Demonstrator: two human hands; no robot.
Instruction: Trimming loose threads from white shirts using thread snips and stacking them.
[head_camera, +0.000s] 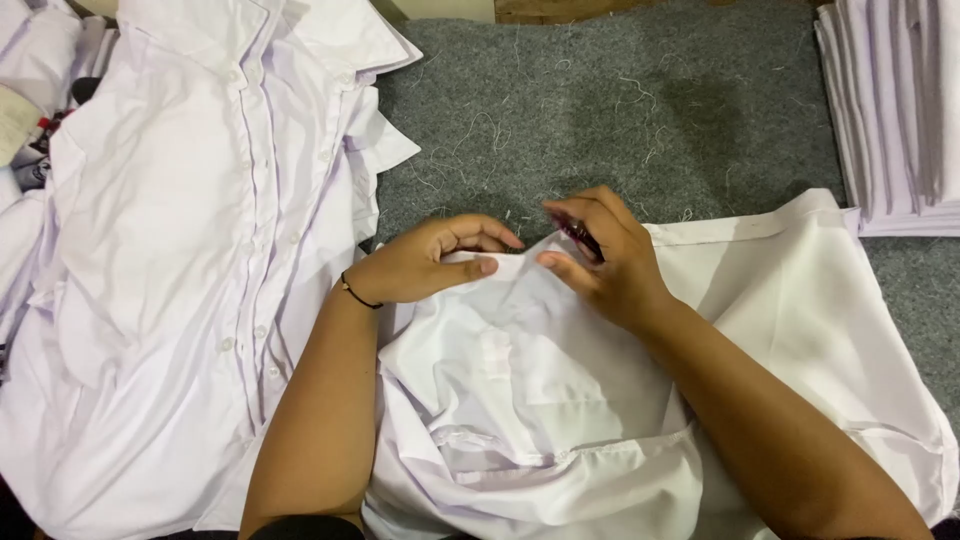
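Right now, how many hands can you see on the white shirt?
2. The left hand pinches the shirt edge at centre; the right hand is beside it, holding a dark red pen. None seem hidden.

Both hands — left (430, 262), right (600, 255) — pinch a white shirt's (560, 400) hem.
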